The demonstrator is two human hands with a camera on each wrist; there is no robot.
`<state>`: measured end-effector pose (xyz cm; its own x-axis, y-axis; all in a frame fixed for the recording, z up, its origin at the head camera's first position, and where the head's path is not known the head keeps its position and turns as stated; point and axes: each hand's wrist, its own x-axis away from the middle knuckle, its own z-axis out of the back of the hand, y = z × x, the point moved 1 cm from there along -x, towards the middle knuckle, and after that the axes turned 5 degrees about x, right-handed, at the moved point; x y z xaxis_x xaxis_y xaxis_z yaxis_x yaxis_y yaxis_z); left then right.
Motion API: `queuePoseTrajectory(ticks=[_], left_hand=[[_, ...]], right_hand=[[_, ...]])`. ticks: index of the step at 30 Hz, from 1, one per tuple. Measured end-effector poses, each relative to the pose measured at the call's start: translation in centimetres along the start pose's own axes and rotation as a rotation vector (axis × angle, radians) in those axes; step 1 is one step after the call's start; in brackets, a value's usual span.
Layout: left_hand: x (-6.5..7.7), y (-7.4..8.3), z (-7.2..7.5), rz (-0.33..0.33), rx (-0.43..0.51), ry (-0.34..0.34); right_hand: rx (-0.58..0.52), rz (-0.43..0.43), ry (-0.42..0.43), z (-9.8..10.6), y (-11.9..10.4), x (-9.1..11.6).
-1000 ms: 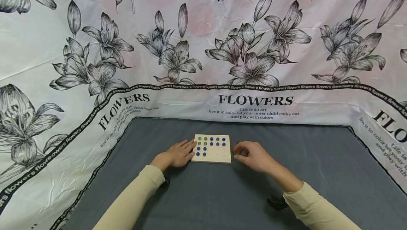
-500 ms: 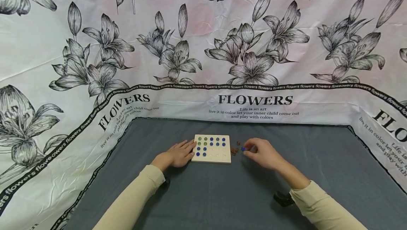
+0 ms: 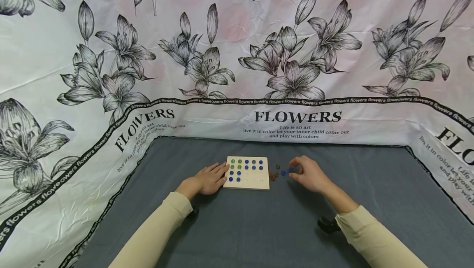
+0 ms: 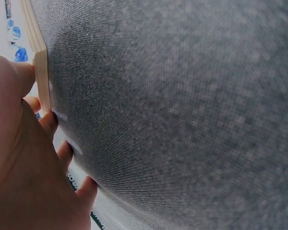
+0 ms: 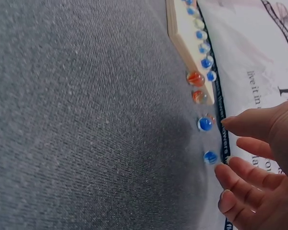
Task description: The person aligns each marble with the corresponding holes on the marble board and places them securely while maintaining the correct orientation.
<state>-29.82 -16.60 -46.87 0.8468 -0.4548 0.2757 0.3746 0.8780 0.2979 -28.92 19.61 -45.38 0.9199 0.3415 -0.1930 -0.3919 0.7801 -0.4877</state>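
Observation:
A pale wooden board point(image 3: 255, 185) with rows of round hollows lies on the grey cloth, holding several green marbles point(image 3: 239, 161) and several blue marbles point(image 3: 246, 161). My left hand point(image 3: 210, 179) rests at its left edge, fingers touching the wood. To the right of the board my right hand point(image 3: 309, 174) hovers with thumb and fingers apart. One loose blue marble point(image 5: 210, 157) is close to its fingertips in the right wrist view; I cannot tell whether they touch. Another blue marble point(image 5: 205, 124) lies nearer the board.
Several reddish-brown marbles point(image 3: 273, 175) are clustered by the board's right edge, with a single brown marble point(image 3: 278, 166) just behind them. Grey cloth point(image 3: 237, 231) covers the tabletop. Behind it hangs a white curtain point(image 3: 296, 78) printed with flowers.
My right hand has moved right, away from the board, uncovering the brown marbles. A blue marble by its fingertips half a second ago now lies apart from it. The left hand stays put.

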Motion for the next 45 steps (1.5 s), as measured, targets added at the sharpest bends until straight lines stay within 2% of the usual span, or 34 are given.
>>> queuePoseTrajectory(ticks=[14, 29, 45], left_hand=[[0.5, 0.7, 0.8, 0.012, 0.006, -0.023], [0.3, 0.7, 0.9, 0.006, 0.007, -0.018], [0.0, 0.6, 0.9, 0.023, 0.008, -0.034]], right_hand=[[-0.039, -0.086, -0.053, -0.6, 1.5, -1.1], [-0.059, -0.1, -0.033, -0.8, 2.2, -1.9], [-0.075, -0.133, -0.06, -0.8, 2.1, -1.9]])
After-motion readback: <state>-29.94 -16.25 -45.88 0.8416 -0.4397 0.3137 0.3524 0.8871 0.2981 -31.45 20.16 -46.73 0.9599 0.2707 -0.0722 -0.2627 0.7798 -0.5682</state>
